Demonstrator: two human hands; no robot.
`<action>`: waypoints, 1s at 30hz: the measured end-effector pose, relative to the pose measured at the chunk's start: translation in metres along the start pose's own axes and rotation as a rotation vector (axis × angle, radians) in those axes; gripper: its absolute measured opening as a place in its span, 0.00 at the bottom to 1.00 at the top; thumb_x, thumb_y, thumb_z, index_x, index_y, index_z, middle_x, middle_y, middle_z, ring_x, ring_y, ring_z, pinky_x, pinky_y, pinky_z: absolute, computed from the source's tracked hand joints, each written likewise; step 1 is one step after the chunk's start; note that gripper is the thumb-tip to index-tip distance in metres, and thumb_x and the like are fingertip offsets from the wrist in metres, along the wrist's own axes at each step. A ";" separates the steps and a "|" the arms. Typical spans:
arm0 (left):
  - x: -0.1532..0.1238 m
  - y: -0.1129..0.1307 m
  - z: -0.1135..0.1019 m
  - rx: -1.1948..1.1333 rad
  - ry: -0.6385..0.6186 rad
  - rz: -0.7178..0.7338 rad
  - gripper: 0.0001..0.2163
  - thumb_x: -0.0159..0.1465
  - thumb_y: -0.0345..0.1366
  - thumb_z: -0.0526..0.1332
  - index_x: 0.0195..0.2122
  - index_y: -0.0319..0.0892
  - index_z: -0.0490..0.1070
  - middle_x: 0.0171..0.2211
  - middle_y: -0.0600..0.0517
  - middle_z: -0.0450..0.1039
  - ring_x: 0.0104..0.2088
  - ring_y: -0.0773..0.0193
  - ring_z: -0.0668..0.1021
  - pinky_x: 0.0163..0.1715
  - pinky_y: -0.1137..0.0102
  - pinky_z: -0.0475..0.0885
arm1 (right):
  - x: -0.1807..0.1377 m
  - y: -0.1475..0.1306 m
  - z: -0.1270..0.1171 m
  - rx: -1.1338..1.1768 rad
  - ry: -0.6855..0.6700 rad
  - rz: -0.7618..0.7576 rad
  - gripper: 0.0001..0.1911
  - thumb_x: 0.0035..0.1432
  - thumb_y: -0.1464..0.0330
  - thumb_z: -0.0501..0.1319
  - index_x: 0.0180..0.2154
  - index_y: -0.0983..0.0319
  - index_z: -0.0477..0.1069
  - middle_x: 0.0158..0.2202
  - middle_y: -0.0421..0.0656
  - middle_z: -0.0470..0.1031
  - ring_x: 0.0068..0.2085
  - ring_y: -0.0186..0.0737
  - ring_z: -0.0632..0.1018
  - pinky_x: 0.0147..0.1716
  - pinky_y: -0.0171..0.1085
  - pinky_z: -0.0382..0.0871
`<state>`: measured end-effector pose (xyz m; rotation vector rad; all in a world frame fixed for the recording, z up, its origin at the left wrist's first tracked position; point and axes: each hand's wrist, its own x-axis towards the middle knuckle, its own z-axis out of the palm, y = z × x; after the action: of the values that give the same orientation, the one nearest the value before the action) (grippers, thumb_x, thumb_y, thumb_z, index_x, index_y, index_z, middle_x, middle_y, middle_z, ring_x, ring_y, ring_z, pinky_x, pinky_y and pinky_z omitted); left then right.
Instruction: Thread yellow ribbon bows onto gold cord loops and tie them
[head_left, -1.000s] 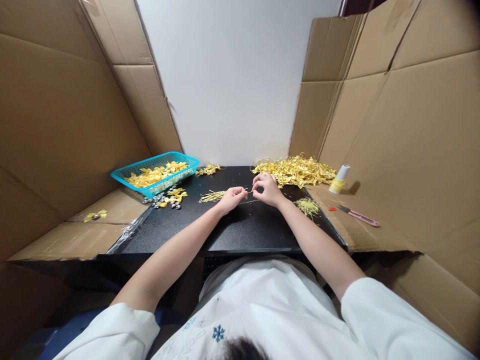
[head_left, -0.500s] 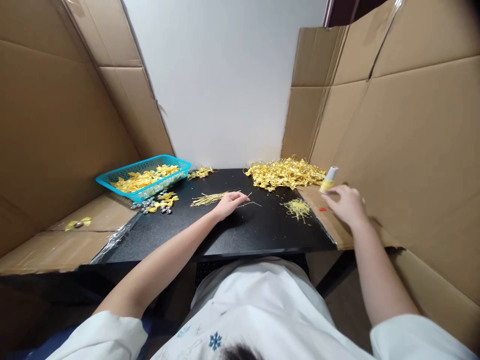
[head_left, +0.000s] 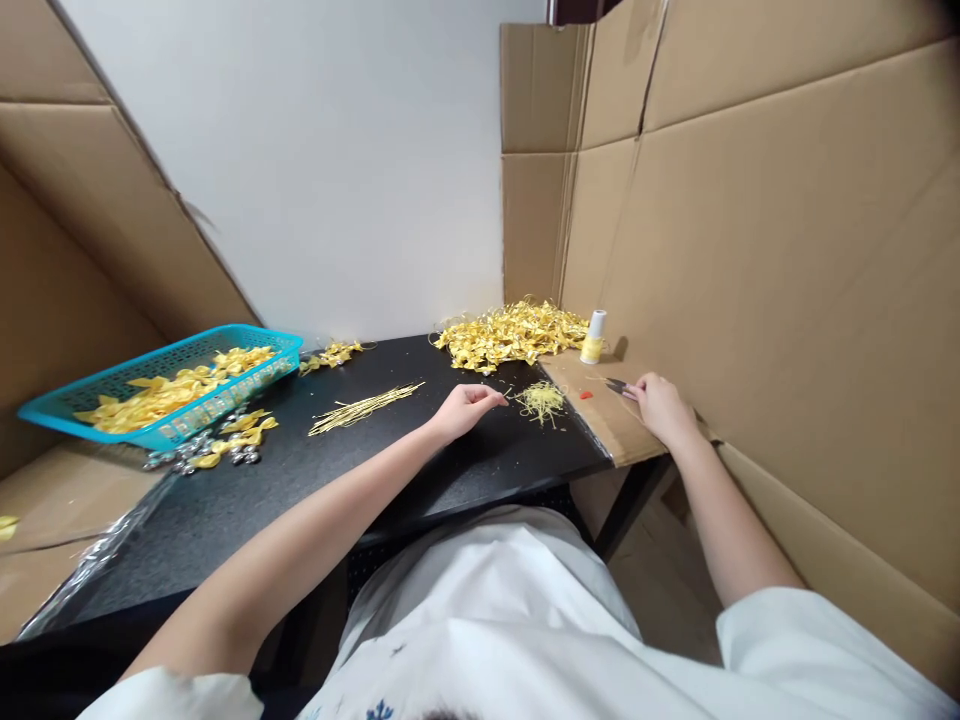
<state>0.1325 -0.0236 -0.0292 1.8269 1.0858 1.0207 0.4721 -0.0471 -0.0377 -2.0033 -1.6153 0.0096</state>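
Observation:
My left hand is closed in a pinch over the black table. A short end of thin yellow cord shows at its fingertips, beside a loose heap of short yellow cord pieces. On the cardboard at the right, my right hand is closed around small scissors; their dark blades point left and the handles are mostly covered by the fingers. A bundle of longer gold cords lies left of my left hand. Behind the scissors stands a white spool with a yellow lower part.
A blue basket of yellow ribbon bows stands at the left. Silver beads and a few bows lie in front of it. A large pile of yellow bows sits at the back. Cardboard walls rise at both sides.
My right hand has moved away from the spool and now has the scissors. My left hand has shifted away from the cord bundle toward the cut pieces. The view has turned right.

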 end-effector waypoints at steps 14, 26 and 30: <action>0.030 0.022 0.044 -0.061 -0.065 0.008 0.14 0.57 0.44 0.61 0.30 0.38 0.78 0.16 0.55 0.67 0.23 0.67 0.69 0.25 0.72 0.59 | -0.042 -0.068 0.042 0.870 -0.188 -0.078 0.28 0.57 0.42 0.48 0.30 0.60 0.67 0.24 0.42 0.72 0.23 0.36 0.70 0.23 0.34 0.61; 0.029 0.028 0.049 -0.108 -0.115 -0.023 0.14 0.57 0.45 0.62 0.29 0.38 0.77 0.10 0.60 0.52 0.16 0.71 0.58 0.21 0.72 0.52 | -0.045 -0.078 0.041 0.857 -0.241 -0.039 0.32 0.55 0.40 0.47 0.24 0.60 0.67 0.20 0.39 0.65 0.24 0.35 0.68 0.22 0.33 0.59; 0.030 0.028 0.050 -0.106 -0.124 -0.021 0.15 0.56 0.47 0.62 0.29 0.38 0.77 0.11 0.60 0.54 0.17 0.71 0.60 0.21 0.72 0.53 | -0.044 -0.079 0.042 0.853 -0.238 -0.029 0.32 0.55 0.40 0.46 0.24 0.60 0.66 0.19 0.38 0.64 0.23 0.35 0.67 0.22 0.33 0.57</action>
<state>0.1958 -0.0164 -0.0161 1.7652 0.9576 0.9226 0.3749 -0.0604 -0.0540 -1.3362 -1.4208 0.8106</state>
